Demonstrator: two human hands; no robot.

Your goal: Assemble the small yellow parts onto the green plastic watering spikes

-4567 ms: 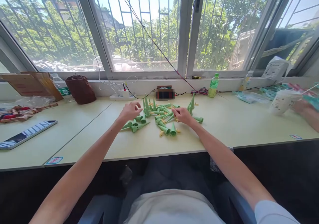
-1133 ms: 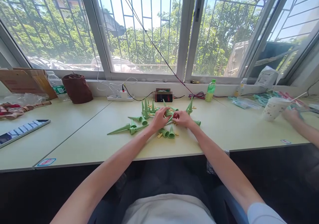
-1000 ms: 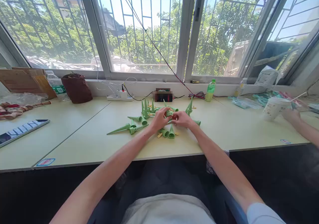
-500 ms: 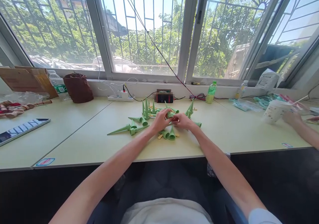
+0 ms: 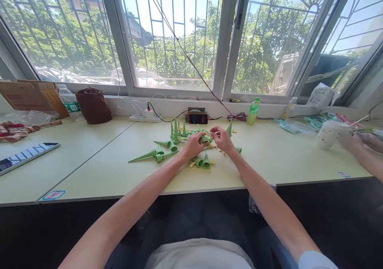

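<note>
My left hand point(image 5: 193, 144) is closed around a green plastic plant-watering spike point(image 5: 205, 139), partly hidden by its fingers. Just right of it, my right hand point(image 5: 223, 139) has its fingertips pinched together. Whatever they hold is too small to make out. Small yellow valve pieces point(image 5: 222, 152) lie under and beside the right hand. Several more green spikes stand upright point(image 5: 176, 131) or lie on their sides point(image 5: 143, 156) around both hands. In front, a green cone point(image 5: 206, 161) has its hollow end facing me.
A phone point(image 5: 197, 118) stands behind the parts, with a power strip point(image 5: 145, 118) to its left. A green bottle point(image 5: 253, 111) is at the back. On the right, a co-worker's hand point(image 5: 351, 141) is beside a white cup point(image 5: 330, 134). A brown bag point(image 5: 94, 105) and tablet point(image 5: 26, 157) are left.
My right hand has drawn back up and to the right, away from the spike and my left hand. The left hand has stayed in place with the spike.
</note>
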